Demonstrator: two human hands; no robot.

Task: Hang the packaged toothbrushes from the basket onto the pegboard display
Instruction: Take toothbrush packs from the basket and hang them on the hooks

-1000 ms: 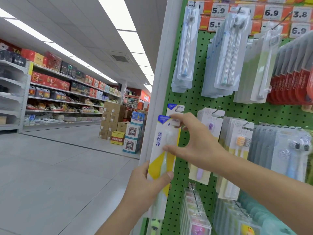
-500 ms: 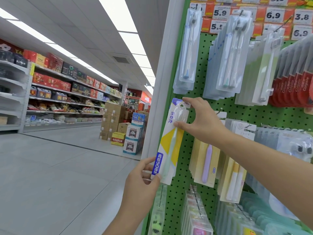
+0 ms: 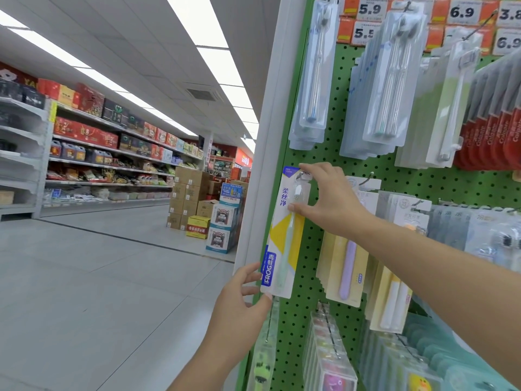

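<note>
A white, yellow and blue packaged toothbrush (image 3: 284,235) stands upright against the left edge of the green pegboard (image 3: 332,167). My right hand (image 3: 329,201) pinches the package's top between forefinger and thumb, up at a peg in the second row. My left hand (image 3: 242,303) pinches the package's bottom left corner by the blue label. The peg itself is hidden behind my right fingers. The basket is out of view.
Other toothbrush packs hang all over the board: clear packs (image 3: 386,80) above, a yellow pack with a purple brush (image 3: 346,266) to the right, more packs (image 3: 329,359) below. Price tags (image 3: 468,12) run along the top. A white post (image 3: 270,136) edges the board; stacked boxes (image 3: 197,204) stand down the aisle.
The package has been raised from lower left and brought upright against the board's left column. My right hand moved up to the peg; my left hand slid down to the package's bottom corner.
</note>
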